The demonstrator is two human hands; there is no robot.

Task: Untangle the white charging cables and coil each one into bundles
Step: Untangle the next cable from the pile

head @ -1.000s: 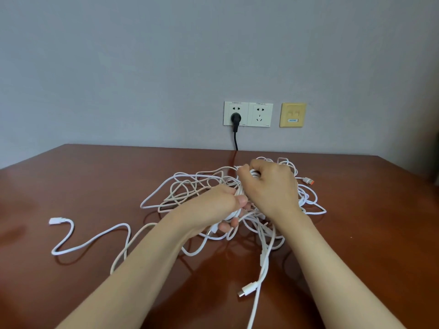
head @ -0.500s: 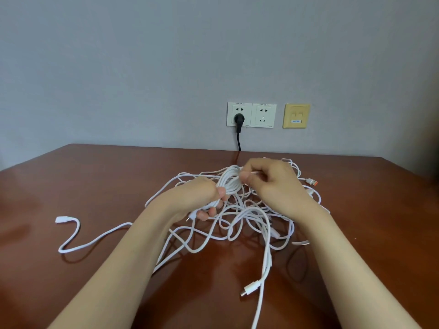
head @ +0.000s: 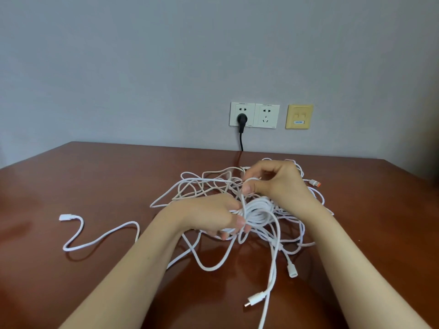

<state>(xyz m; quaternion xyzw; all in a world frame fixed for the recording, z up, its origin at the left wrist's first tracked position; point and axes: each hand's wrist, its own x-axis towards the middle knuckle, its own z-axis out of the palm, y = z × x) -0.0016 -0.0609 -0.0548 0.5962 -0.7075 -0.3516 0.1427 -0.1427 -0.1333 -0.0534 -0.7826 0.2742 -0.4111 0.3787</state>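
Note:
A tangle of white charging cables (head: 206, 186) lies on the brown wooden table (head: 95, 176). My left hand (head: 209, 214) grips a small coil of white cable (head: 257, 213) at the middle of the tangle. Just above it, my right hand (head: 273, 181) pinches a strand that runs down into the coil. One cable trails left and ends in a white plug (head: 65, 217). Other plug ends lie near me (head: 255, 300), at the right (head: 292, 273), and one with an orange tip (head: 316, 184) behind my right hand.
The wall behind the table carries white sockets (head: 254, 115) with a black plug (head: 241, 119) whose cord drops behind the table, and a yellow data outlet (head: 299, 116). The table's far edge meets the wall; its right corner lies at the far right.
The coil in my left hand has dropped lower and toward me. My right hand has lifted a strand above it. The long cable's end on the left has shifted slightly.

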